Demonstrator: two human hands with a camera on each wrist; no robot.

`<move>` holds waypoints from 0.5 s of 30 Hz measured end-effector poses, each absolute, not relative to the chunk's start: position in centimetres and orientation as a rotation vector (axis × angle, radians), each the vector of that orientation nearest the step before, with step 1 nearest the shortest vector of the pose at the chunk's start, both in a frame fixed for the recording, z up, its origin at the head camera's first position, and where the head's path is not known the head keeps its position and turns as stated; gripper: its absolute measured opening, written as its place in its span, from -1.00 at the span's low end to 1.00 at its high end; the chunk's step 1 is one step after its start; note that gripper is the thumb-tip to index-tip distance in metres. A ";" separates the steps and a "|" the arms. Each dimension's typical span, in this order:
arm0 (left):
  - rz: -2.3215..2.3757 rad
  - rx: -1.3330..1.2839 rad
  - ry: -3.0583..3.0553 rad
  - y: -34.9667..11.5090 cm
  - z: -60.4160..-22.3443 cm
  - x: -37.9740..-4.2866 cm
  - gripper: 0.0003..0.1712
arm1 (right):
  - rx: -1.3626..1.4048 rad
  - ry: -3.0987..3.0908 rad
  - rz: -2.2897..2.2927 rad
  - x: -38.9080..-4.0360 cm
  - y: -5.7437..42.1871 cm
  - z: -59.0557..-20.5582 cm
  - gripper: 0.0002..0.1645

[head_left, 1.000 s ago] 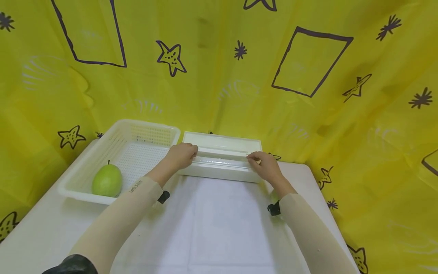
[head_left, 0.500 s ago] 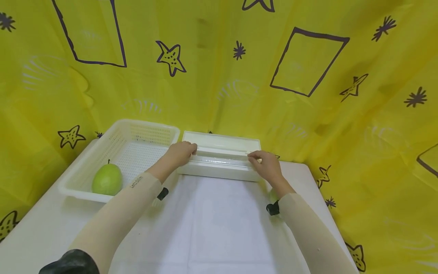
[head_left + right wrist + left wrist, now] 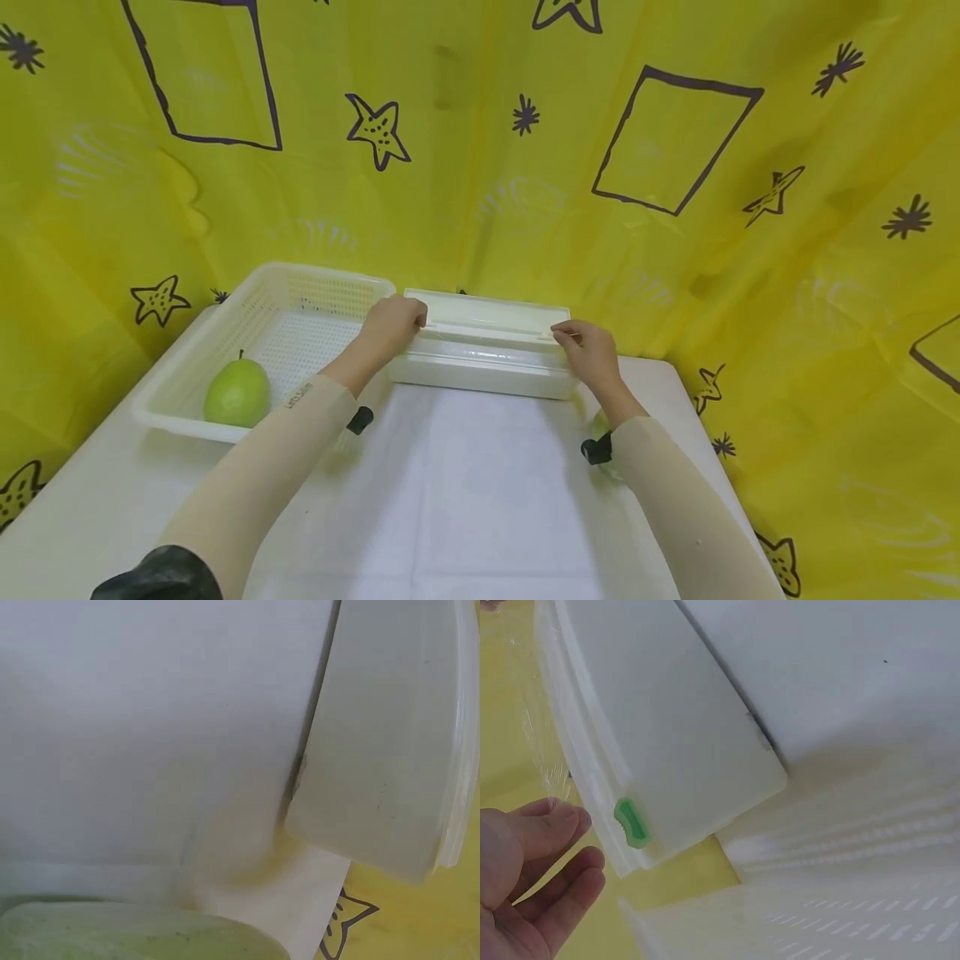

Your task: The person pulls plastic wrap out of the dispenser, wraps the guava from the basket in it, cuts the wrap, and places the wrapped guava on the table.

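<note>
Head view, places taken from the long white plastic film-dispenser box [image 3: 483,379], which lies crosswise at the far side of the white-covered table [image 3: 480,500], its white plastic lid [image 3: 491,312] raised at the back.

Left of the box, close beside it: a cream-white, rectangular plastic basket with perforated walls [image 3: 187,429]; a smooth green pear-shaped fruit with a short dark stem [image 3: 237,394] sits in its near left corner.

At the box's left end: left hand [image 3: 392,323]. The left wrist view shows thumb and index finger pinching a corner of the clear, colourless plastic film [image 3: 536,742], which creases into the grip and stretches along the box's edge. A small green plastic piece [image 3: 632,823] sits on that end of the box.

At the box's right end: right hand [image 3: 590,354], thumb and fingertip pressed together, judged to pinch the film's other corner; the film is too faint there to be sure, and the right wrist view misses the fingers.

Nearer than the box's right end, partly under the right wrist: a rounded pale-green object [image 3: 142,934], mostly hidden.

Handling, judged: film near weightless, limp, slippery, clingy, easily torn or folded onto itself. Best hold is both front corners, pinched lightly, with even tension between. Box looks light and fairly stiff, liable to slide if the film is tugged.
</note>
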State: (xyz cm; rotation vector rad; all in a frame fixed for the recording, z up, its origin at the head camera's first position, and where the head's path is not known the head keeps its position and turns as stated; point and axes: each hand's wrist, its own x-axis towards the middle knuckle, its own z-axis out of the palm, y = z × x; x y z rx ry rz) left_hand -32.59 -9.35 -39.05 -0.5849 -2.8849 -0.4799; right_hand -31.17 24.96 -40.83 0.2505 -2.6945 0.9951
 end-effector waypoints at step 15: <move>-0.754 -0.532 -2.810 -10.3 -38.0 -32.7 -0.91 | 0.165 -2.648 1.186 -31.2 25.1 -39.4 -0.73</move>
